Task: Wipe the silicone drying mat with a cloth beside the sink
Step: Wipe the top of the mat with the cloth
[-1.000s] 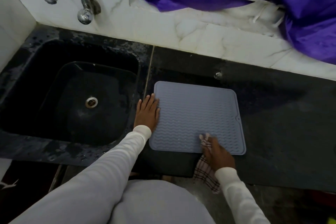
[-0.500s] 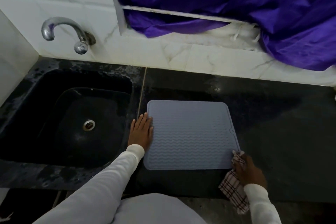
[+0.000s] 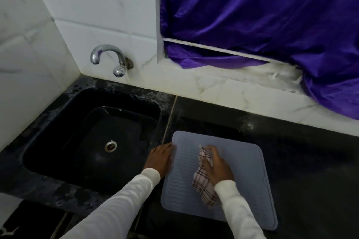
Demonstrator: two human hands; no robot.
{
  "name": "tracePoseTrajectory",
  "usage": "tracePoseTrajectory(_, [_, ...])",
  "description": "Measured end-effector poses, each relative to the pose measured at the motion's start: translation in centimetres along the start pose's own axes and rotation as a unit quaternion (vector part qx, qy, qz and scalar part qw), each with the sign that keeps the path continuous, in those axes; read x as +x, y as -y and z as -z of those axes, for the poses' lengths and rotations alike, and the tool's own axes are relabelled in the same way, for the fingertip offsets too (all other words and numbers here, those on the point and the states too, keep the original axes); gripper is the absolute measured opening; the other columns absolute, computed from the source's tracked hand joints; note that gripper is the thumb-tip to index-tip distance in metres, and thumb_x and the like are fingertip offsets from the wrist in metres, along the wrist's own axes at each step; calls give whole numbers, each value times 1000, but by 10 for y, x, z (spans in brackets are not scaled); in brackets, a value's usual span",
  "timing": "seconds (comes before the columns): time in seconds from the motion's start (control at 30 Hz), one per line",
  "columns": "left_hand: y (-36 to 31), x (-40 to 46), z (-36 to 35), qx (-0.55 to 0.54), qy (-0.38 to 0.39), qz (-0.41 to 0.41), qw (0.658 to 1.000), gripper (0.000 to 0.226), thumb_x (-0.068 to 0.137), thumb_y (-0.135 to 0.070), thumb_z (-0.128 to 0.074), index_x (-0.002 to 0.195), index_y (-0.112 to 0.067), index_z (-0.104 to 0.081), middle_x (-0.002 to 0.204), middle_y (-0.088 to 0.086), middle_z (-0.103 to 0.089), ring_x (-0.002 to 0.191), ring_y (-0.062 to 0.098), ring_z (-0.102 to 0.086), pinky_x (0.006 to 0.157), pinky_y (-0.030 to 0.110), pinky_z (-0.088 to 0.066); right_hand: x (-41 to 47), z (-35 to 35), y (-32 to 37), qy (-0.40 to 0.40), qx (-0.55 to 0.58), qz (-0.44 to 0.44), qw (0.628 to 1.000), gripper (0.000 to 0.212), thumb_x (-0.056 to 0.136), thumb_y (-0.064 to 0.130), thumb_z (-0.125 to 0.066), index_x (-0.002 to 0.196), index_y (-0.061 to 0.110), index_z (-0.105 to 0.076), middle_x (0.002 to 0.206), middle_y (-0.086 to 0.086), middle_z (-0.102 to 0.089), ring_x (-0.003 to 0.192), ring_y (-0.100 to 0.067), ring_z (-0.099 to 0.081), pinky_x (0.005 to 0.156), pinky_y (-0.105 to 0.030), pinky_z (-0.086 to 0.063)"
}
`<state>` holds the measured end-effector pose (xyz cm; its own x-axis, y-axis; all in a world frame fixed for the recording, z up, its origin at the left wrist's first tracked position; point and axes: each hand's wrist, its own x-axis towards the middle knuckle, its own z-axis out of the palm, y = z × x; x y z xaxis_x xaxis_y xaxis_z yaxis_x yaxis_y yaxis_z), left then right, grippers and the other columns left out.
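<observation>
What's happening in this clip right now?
A person in white sleeves is wiping a grey silicone drying mat that lies on the black counter just right of the sink. The right hand presses a checked cloth onto the left-centre of the mat. The left hand lies flat at the mat's left edge, apparently steadying it. The tap shows no running water.

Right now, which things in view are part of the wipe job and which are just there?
In the job:
silicone mat
checked cloth, gripped by the right hand
left hand, flat at the mat's left edge

Just there:
black sink
tap
purple fabric
black counter
</observation>
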<state>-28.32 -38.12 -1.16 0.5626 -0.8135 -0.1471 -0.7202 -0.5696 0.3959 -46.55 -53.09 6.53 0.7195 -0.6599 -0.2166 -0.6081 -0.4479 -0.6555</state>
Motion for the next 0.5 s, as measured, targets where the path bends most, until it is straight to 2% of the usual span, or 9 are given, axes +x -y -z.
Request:
tracePoseTrajectory(0.07, [0, 6, 7, 18, 7, -13, 1000, 54, 100, -30, -41, 151, -22, -28, 157, -2, -29, 141, 20, -29, 115, 36, -21, 29, -11, 18, 3, -38, 19, 999, 25, 95, 46, -44, 120, 44, -43, 106, 1, -68, 93, -25, -65, 79, -37, -53])
tracePoseTrajectory(0.13, [2, 10, 10, 50, 29, -23, 998, 60, 98, -33, -41, 154, -20, -22, 158, 0, -24, 142, 23, -26, 116, 40, -21, 58, -22, 33, 16, -70, 16, 997, 28, 95, 45, -44, 122, 37, -47, 110, -2, -67, 97, -27, -64, 82, -37, -52])
tracePoseTrajectory(0.2, [9, 15, 10, 93, 53, -32, 994, 69, 96, -40, -35, 157, -18, -10, 163, 1, -10, 147, 25, -16, 119, 46, -14, 82, -33, 44, 23, -88, 9, 996, 31, 95, 45, -44, 123, 32, -46, 113, -4, -66, 100, -29, -63, 83, -38, -52])
tracePoseTrajectory(0.3, [19, 24, 11, 126, 88, -48, 987, 75, 95, -50, -28, 157, -19, -1, 165, -1, 4, 150, 25, -4, 121, 51, -4, 107, -46, 51, 27, -123, -18, 992, 34, 96, 47, -42, 122, 25, -42, 104, -8, -67, 94, -32, -64, 77, -35, -50])
tracePoseTrajectory(0.4, [29, 34, 14, 123, 108, -68, 984, 77, 97, -51, -37, 157, -20, 0, 165, -2, 5, 150, 24, -1, 120, 52, -2, 123, -60, 52, 0, -159, -37, 987, 34, 97, 48, -40, 117, 21, -43, 98, -10, -68, 90, -32, -65, 72, -34, -47])
tracePoseTrajectory(0.5, [34, 39, 14, 121, 102, -77, 984, 79, 96, -53, -39, 157, -20, -1, 165, -4, 3, 149, 23, -5, 120, 51, -4, 131, -74, 55, -21, -188, -14, 982, 33, 99, 46, -37, 109, 17, -48, 97, -10, -68, 88, -31, -65, 68, -33, -46])
